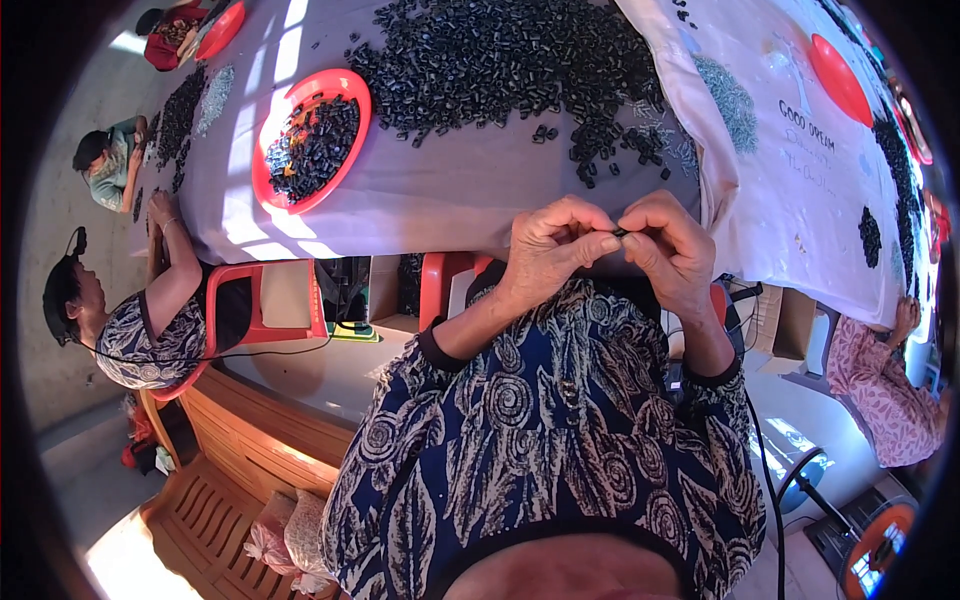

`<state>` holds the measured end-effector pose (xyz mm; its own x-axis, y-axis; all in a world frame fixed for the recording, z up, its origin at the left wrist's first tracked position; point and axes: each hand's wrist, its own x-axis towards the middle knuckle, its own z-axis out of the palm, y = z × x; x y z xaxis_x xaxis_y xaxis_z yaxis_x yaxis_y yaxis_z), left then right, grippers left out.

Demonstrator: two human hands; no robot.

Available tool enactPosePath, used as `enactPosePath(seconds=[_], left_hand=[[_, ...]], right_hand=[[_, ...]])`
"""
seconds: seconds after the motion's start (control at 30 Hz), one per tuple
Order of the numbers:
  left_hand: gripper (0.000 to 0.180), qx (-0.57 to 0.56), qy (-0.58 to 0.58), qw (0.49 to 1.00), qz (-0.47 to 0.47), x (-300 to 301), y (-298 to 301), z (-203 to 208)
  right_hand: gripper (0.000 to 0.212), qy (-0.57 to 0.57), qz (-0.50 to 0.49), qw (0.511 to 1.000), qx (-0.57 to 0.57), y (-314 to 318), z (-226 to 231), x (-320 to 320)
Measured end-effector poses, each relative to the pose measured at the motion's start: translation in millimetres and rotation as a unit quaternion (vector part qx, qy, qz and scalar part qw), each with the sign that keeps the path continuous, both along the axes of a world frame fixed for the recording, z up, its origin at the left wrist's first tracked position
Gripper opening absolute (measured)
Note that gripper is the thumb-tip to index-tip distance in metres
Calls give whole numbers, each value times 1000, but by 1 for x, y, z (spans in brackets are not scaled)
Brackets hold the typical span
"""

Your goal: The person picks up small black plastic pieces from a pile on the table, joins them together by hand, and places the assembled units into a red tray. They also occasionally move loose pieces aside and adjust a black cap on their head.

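Note:
Between the fingertips of both hands, just over the table's near edge, is a small black plastic piece point(620, 233). My left hand point(562, 245) pinches it from one side, thumb against forefinger. From the other side my right hand point(668, 245) pinches too, and the fingers hide most of the piece. Beyond my hands spreads a large heap of small black pieces point(520, 65) on the pale cloth. A little pile of thin clear or silvery pieces point(680, 150) lies past my right hand. To the left, a red plate point(362, 110) holds more black pieces and some orange bits.
A light cloth point(770, 210) covers the table's right part, with a pale pile point(728, 100) and another red plate point(840, 80). Co-workers sit along the left point(130, 320) and at the right point(880, 390). Red chairs point(262, 325) and a wooden bench point(215, 520) stand below.

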<state>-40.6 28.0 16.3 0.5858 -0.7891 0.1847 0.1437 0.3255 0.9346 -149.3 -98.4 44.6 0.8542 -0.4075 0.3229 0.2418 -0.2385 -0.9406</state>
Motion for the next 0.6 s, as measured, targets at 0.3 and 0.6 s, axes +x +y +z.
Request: enactPosePath(seconds=[0.3, 0.6], left_hand=[[8, -3, -11, 1000, 24, -4, 4, 9], [12, -40, -92, 990, 98, -11, 1, 3]], right_hand=[[17, -69, -54, 983, -161, 6, 2, 3], [19, -70, -87, 966, -234, 15, 10, 2]])
